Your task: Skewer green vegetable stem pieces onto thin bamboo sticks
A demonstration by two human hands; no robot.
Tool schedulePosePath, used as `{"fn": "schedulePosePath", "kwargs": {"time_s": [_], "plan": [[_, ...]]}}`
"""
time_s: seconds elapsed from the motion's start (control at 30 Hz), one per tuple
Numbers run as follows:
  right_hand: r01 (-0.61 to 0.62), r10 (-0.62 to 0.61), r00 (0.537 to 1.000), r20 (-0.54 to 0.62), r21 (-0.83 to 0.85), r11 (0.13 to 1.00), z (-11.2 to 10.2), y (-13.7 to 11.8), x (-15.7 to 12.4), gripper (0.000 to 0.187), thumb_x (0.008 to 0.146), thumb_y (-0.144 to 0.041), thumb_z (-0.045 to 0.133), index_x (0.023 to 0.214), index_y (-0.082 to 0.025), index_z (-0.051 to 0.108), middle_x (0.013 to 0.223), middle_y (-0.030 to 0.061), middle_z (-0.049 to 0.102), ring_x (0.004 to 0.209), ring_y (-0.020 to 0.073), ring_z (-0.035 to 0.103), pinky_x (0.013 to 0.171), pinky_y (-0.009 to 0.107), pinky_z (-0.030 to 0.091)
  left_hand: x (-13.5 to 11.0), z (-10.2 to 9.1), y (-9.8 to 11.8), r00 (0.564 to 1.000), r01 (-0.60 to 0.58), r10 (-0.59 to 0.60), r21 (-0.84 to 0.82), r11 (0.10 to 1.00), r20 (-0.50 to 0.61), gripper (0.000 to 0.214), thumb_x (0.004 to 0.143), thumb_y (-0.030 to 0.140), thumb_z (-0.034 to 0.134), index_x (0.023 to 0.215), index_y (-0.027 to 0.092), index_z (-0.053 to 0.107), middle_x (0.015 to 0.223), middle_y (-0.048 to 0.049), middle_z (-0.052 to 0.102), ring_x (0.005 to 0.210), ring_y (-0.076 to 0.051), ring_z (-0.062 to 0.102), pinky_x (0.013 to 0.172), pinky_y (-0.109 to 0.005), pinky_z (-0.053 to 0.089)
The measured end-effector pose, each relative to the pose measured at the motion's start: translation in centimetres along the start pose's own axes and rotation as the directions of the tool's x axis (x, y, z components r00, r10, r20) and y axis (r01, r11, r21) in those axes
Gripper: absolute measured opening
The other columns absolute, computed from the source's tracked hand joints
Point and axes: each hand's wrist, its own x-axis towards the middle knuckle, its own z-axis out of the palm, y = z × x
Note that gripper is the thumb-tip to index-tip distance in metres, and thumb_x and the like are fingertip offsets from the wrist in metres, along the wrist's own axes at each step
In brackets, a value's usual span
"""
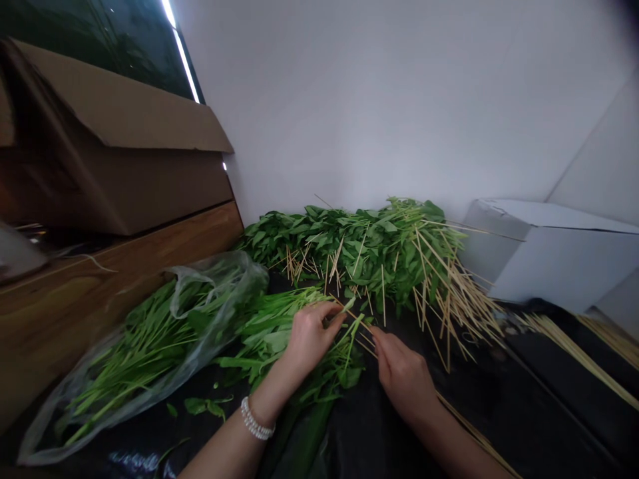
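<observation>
Your left hand pinches loose greens, your right hand grips a skewer; skewered pile done (a bagful remains).

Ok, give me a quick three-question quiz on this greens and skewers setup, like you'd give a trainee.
1. True or false: the bead bracelet is on the wrist of the right hand.
2. What does the right hand grip? A) skewers B) a knife C) scissors
3. Fill in: the clear plastic bag beside the left hand holds ____.
Key: 1 false, it is on the left wrist; 2 A; 3 greens.
</observation>
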Motion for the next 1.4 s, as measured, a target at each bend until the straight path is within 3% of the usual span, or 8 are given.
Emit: {"fn": "schedulePosePath", "kwargs": {"time_s": [0.23,0.4,0.5,0.73,0.87,1.03,1.2,1.4], "plan": [[-0.003,0.002,1.0,-0.03,-0.038,0.999,-0.5,-0.2,0.7,0.03,0.095,-0.013,0.035,0.115,-0.014,0.057,0.088,0.0045,0.069,0.075,0.0151,0.067,0.068,0.025,0.048,0.2,-1.0,0.6,0.996,0.025,-0.019,-0.068,0.997,0.083,0.016,0.087,0.031,0.06,0.088,0.02,0.071,0.087,-0.0038,0.074,0.081,-0.019,0.068,0.077,-0.03,0.05],[-0.168,0.143,0.974,-0.175,-0.135,0.977,-2.6,1.2,1.7,0.026,0.097,-0.022,0.033,0.101,-0.019,0.058,0.078,0.0004,0.067,0.064,0.014,0.064,0.061,0.025,0.043,1.3,-3.5,-1.2,0.934,0.257,-0.288,-0.164,0.952,-0.212,0.031,0.093,0.037,0.047,0.09,0.017,0.071,0.084,-0.0043,0.074,0.081,-0.019,0.068,0.075,-0.028,0.05],[-0.297,0.254,0.938,-0.234,-0.169,0.94,-3.8,2.3,2.0,0.027,0.097,-0.029,0.031,0.097,-0.02,0.057,0.073,-0.0005,0.066,0.061,0.0157,0.062,0.058,0.027,0.04,1.8,-4.3,-2.7,0.892,0.312,-0.334,-0.12,0.943,-0.304,0.027,0.091,0.034,0.05,0.099,0.017,0.07,0.091,-0.0045,0.073,0.084,-0.019,0.067,0.079,-0.029,0.049],[-0.315,0.288,0.936,-0.201,-0.116,0.942,-4.0,2.2,2.0,0.029,0.097,-0.032,0.03,0.097,-0.021,0.057,0.076,-0.0003,0.065,0.063,0.0153,0.061,0.062,0.026,0.04,1.5,-3.5,-4.0,0.96,0.269,-0.239,0.246,0.931,-0.146,0.02,0.085,0.021,0.055,0.094,0.021,0.073,0.094,-0.0065,0.066,0.09,-0.022,0.061,0.085,-0.036,0.046],[-0.277,0.257,0.949,-0.184,-0.088,0.957,-3.6,1.9,1.8,0.027,0.096,-0.029,0.032,0.099,-0.02,0.057,0.076,-0.0003,0.066,0.065,0.015,0.062,0.064,0.026,0.041,1.3,-3.0,-3.8,0.956,0.284,-0.288,0.388,0.877,-0.05,0.023,0.087,0.035,0.056,0.084,0.024,0.075,0.106,-0.008,0.062,0.099,-0.027,0.057,0.085,-0.042,0.045],[-0.266,0.25,0.951,-0.18,-0.073,0.961,-3.5,2.0,1.8,0.026,0.097,-0.028,0.033,0.1,-0.02,0.058,0.077,-0.0008,0.066,0.066,0.014,0.062,0.066,0.025,0.041,1.5,-3.3,-3.7,0.938,0.33,-0.347,0.318,0.889,-0.002,0.047,0.093,0.043,0.043,0.062,0.021,0.07,0.11,-0.0064,0.064,0.1,-0.025,0.058,0.088,-0.04,0.045],[-0.256,0.242,0.955,-0.173,-0.064,0.965,-3.5,2.1,1.6,0.027,0.097,-0.028,0.033,0.101,-0.019,0.058,0.077,-0.0002,0.067,0.067,0.0141,0.063,0.066,0.025,0.042,1.7,-3.6,-4.4,0.934,0.349,-0.316,0.236,0.907,-0.167,0.021,0.088,0.029,0.05,0.085,0.021,0.07,0.103,-0.006,0.065,0.098,-0.022,0.06,0.091,-0.037,0.046],[-0.26,0.247,0.954,-0.172,-0.061,0.964,-3.5,2.0,1.6,0.028,0.097,-0.029,0.033,0.102,-0.019,0.059,0.077,0.0001,0.067,0.067,0.0145,0.063,0.067,0.026,0.042,1.5,-3.5,-4.9,0.951,0.304,-0.279,0.24,0.922,-0.134,0.017,0.082,0.018,0.054,0.089,0.023,0.07,0.104,-0.0056,0.064,0.099,-0.023,0.059,0.091,-0.038,0.046]]}}
